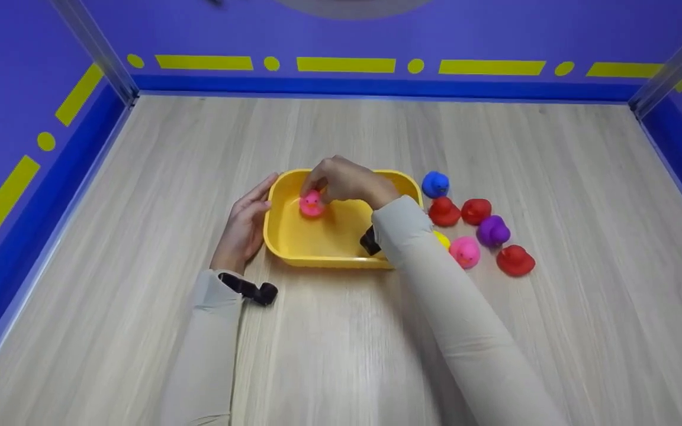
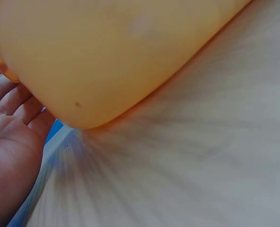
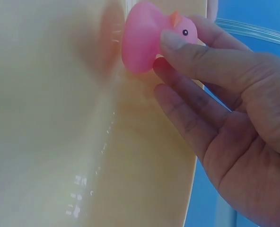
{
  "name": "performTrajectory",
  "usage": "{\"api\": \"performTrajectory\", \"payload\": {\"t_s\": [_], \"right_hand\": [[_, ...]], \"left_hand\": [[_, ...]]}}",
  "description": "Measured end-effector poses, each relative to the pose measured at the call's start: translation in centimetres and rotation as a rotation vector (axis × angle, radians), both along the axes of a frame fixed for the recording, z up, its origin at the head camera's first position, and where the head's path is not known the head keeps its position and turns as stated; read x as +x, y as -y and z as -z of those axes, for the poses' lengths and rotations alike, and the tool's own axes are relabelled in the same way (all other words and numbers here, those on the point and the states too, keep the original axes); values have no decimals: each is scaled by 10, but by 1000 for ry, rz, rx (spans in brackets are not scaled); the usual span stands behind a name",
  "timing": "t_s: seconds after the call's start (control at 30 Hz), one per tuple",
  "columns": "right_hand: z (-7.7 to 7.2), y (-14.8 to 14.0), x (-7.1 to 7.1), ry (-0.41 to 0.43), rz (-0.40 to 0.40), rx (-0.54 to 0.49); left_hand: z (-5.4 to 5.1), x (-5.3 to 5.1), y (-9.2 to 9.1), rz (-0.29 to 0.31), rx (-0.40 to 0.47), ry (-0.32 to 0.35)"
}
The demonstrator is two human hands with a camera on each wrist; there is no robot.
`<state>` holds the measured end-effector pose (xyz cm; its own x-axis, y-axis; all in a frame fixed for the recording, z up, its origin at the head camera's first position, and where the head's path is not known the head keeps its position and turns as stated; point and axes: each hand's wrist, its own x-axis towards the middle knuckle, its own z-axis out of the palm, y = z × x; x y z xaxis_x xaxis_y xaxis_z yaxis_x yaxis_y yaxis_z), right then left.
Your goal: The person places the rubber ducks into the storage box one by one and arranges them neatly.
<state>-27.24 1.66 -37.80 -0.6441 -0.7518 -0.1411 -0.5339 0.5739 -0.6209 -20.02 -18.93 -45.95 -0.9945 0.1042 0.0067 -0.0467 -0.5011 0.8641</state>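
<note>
A yellow tub (image 1: 329, 261) stands on the table, its wall (image 2: 97, 71) filling much of the left wrist view. The left hand (image 1: 245, 228) lies against the tub's left side, fingers (image 2: 17, 101) extended along the wall. Inside the tub, near its left end, the right hand (image 1: 344, 179) pinches a pink duck (image 1: 312, 204) between thumb and fingers. In the right wrist view the thumb of the right hand (image 3: 225, 90) presses the pink duck (image 3: 147, 38) by its head, while the other fingers are partly extended. Whether the duck touches the tub floor, I cannot tell.
Right of the tub lie a blue duck (image 1: 436, 184), red ducks (image 1: 444, 212) (image 1: 476, 211) (image 1: 515, 260), a purple duck (image 1: 494, 231) and another pink duck (image 1: 465, 252). A yellow item (image 1: 442, 239) is partly behind the right sleeve. Blue-purple walls (image 1: 353, 35) border the table.
</note>
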Motion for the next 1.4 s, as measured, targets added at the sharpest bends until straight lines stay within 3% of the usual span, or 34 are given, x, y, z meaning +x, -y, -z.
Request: {"api": "performTrajectory", "payload": {"t_s": [0.6, 0.93, 1.4], "right_hand": [[4, 7, 3, -37, -37, 30], [1, 7, 8, -30, -31, 101], [-11, -11, 11, -49, -21, 65]], "left_hand": [[0, 1, 1, 16, -13, -6], [-1, 1, 0, 9, 6, -5], [-1, 1, 0, 14, -5, -16]]}}
